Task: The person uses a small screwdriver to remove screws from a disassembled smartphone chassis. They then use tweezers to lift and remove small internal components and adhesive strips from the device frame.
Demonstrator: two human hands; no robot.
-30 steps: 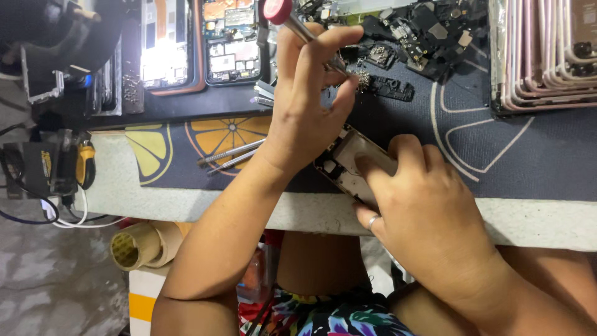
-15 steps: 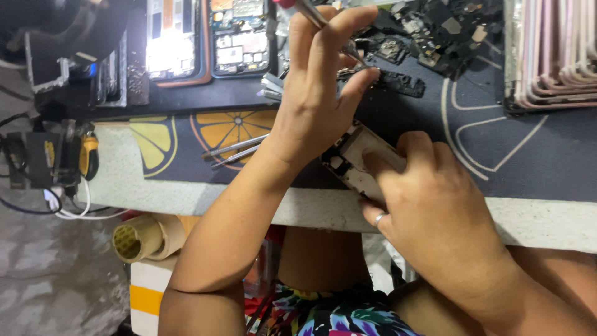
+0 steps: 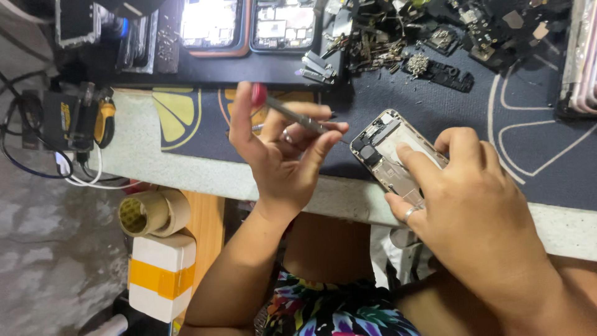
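Observation:
My left hand (image 3: 283,155) is turned palm up and grips a thin screwdriver (image 3: 292,116) with a red cap. Its metal tip points right, toward an opened phone body (image 3: 387,152), and stops just short of it. The phone lies tilted at the table's front edge, its inner parts showing. My right hand (image 3: 472,205), with a ring on one finger, rests on the phone's lower half and holds it down, the index finger pressed on the inside.
A dark mat (image 3: 497,124) with lemon prints covers the table. Two opened phones (image 3: 249,25) lie at the back, beside a heap of small parts (image 3: 435,37). Phone frames (image 3: 581,62) are stacked far right. A yellow-handled tool (image 3: 102,121) and cables sit left; a tape roll (image 3: 152,211) hangs below.
My left hand has drawn the screwdriver back from the phone toward me and rolled palm up. The right hand stays on the phone.

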